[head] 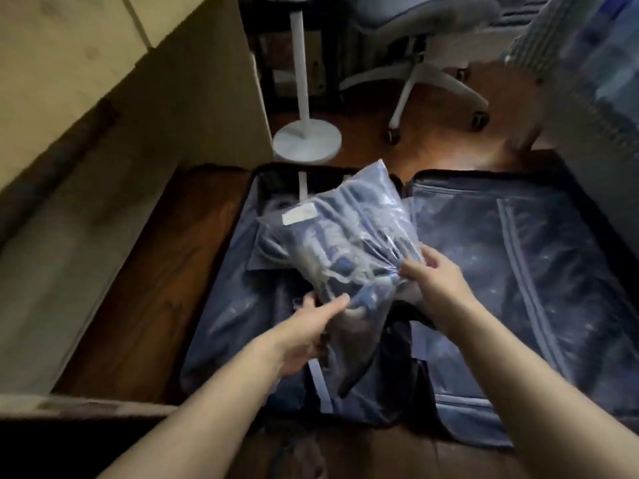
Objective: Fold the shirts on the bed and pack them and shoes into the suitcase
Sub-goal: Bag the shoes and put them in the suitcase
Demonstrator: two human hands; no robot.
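1. Both hands hold a clear plastic bag [345, 243] over the open suitcase [518, 271].
2. Left hand [307, 333] fingers curl under its near edge.
3. Right hand [435, 281] fingers pinch its right corner.

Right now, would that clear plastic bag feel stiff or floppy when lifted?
Probably floppy: the plastic bag creases where both hands pinch it. Its film looks glossy, so perhaps slippery. The contents look soft, so likely not fragile.

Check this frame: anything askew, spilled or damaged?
Nothing spilled or damaged. Both hands, left hand and right hand, hold a clear plastic bag tilted over the left half of the open suitcase, not yet laid flat.
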